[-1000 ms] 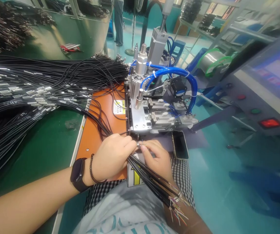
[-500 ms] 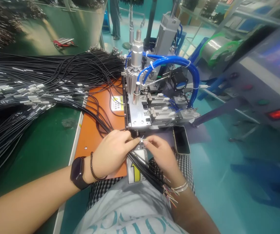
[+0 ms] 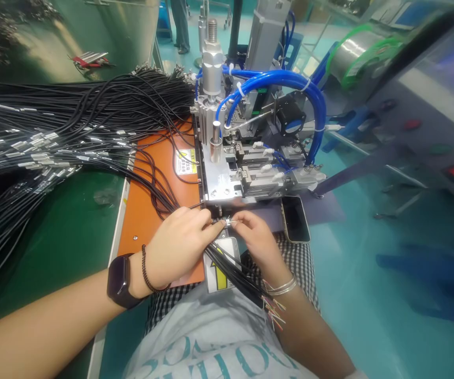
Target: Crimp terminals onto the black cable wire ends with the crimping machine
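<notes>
My left hand (image 3: 185, 239) is closed at the front edge of a metal machine (image 3: 219, 179), pinching the end of a black cable whose thin wires (image 3: 228, 221) fan out at the fingertips. Facing it, my right hand (image 3: 255, 234) pinches one of these fine wires between thumb and forefinger. Under my left hand a bundle of black cables (image 3: 235, 268) runs down across my lap. Its stripped ends show red, white and yellow wires (image 3: 274, 310) beside my right forearm. The cable's end within my left fingers is hidden.
A large heap of black cables (image 3: 92, 105) with metal ends covers the green table (image 3: 72, 221) to the left. A phone (image 3: 295, 218) lies right of the machine. Blue air hoses (image 3: 282, 79) arch above it. A solder wire spool (image 3: 353, 55) and a control box (image 3: 428, 126) stand right.
The view has shifted slightly. My right fingers have moved a little on the fine wires, while my left hand keeps its pinch in nearly the same spot.
</notes>
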`<action>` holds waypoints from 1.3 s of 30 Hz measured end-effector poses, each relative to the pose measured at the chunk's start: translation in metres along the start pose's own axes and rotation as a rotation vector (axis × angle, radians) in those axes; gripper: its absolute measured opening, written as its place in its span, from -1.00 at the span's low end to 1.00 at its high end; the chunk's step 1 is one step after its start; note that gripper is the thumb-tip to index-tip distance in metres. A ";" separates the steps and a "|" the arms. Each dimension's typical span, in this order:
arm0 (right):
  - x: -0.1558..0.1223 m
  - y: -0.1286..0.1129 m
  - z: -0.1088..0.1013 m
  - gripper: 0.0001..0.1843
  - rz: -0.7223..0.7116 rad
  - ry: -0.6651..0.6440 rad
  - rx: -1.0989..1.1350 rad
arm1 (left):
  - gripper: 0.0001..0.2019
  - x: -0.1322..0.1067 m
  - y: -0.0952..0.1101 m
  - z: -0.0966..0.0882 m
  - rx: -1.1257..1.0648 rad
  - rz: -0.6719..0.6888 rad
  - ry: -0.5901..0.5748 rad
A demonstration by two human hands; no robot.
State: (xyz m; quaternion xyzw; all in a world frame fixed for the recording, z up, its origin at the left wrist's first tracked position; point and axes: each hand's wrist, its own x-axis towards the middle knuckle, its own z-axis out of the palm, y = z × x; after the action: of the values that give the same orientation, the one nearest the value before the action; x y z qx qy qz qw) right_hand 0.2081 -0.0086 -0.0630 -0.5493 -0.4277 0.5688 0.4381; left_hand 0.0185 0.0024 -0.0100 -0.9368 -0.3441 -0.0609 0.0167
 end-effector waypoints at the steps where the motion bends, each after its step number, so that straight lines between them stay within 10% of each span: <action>1: 0.000 0.001 0.000 -0.88 0.000 -0.003 0.043 | -0.62 0.000 0.000 0.000 0.009 0.008 0.001; 17: 0.000 -0.001 0.001 -0.85 0.119 0.000 0.378 | -0.70 -0.001 0.003 0.001 -0.032 0.049 0.064; 39: -0.012 -0.022 0.002 -0.84 -0.177 0.107 -0.454 | -0.72 0.001 0.004 0.001 -0.024 0.032 0.076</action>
State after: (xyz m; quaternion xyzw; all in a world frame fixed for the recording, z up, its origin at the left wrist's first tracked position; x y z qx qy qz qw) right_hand 0.2064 -0.0152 -0.0390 -0.6233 -0.5671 0.3875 0.3738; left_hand 0.0220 -0.0001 -0.0106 -0.9393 -0.3275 -0.1001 0.0194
